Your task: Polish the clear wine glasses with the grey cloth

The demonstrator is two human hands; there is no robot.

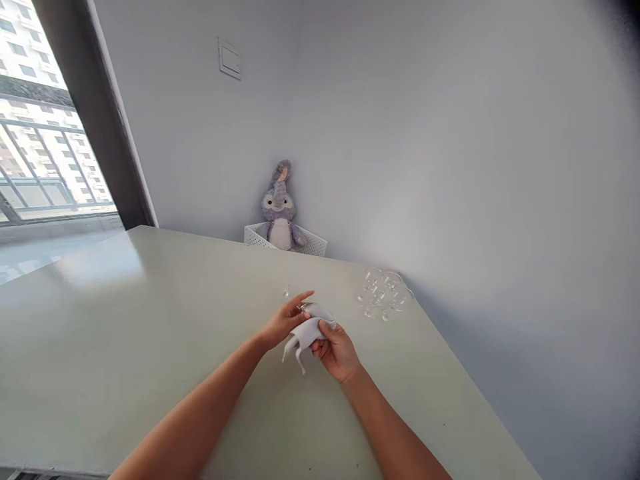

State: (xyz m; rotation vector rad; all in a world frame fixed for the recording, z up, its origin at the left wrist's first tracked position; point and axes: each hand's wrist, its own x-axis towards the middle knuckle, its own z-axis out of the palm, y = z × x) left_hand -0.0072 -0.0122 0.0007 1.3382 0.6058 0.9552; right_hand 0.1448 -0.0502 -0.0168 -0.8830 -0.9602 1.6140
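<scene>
Above the middle of the table, my right hand (339, 353) is closed on a pale grey-white cloth (309, 331), with the thumb pressed on top. Two corners of the cloth dangle toward the table. My left hand (284, 325) meets the cloth's left side, its thumb bent in and one finger stretched out beyond. Between its thumb and fingers glints a small clear glass piece (302, 308), mostly covered by cloth and fingers, so its full shape is hidden. Beyond the left hand, a little clear glass object (286, 291) sits on the table.
Several clear stemmed glasses (379, 295) are grouped on the pale table (200, 293) at the right, close to the wall. A plush rabbit (279, 212) sits in a white perforated basket (315, 245) behind the table's far edge. A window (45, 147) is at the left.
</scene>
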